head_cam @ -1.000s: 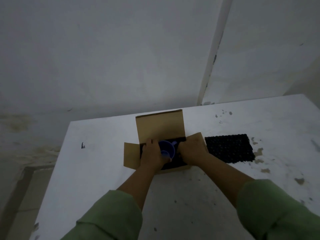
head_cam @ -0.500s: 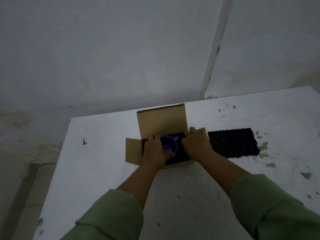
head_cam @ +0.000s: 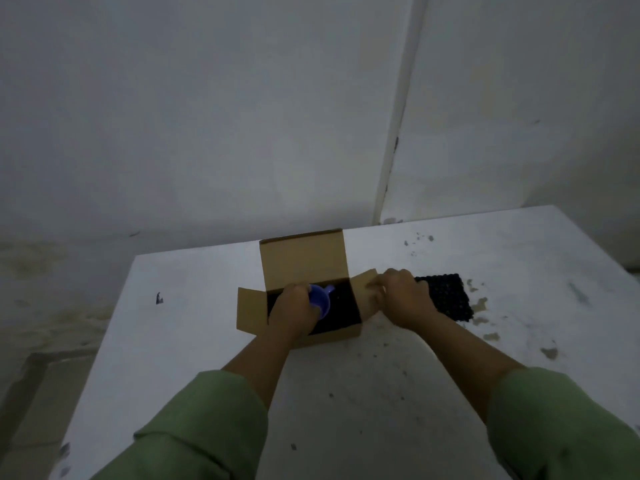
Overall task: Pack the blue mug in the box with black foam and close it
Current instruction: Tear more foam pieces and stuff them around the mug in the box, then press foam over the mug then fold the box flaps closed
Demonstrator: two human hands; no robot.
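Observation:
An open cardboard box (head_cam: 304, 258) stands mid-table, its lid flap upright at the back and its inside lined with black foam (head_cam: 341, 311). The blue mug (head_cam: 320, 299) lies on its side in the box, handle toward the back. My left hand (head_cam: 291, 311) is curled around the mug inside the box. My right hand (head_cam: 401, 296) rests outside the box on its right side flap (head_cam: 363, 294), fingers bent on the flap's edge. A loose slab of black foam (head_cam: 448, 297) lies flat on the table just right of that hand.
The white table (head_cam: 346, 393) has dark stains and specks, mostly on its right part. Its left edge drops to the floor; grey walls meet in a corner behind it. The box's left flap (head_cam: 251, 311) sticks out sideways.
My right hand has left the inside of the box and moved right onto the side flap. My left hand has stayed on the mug. The camera has tilted a little.

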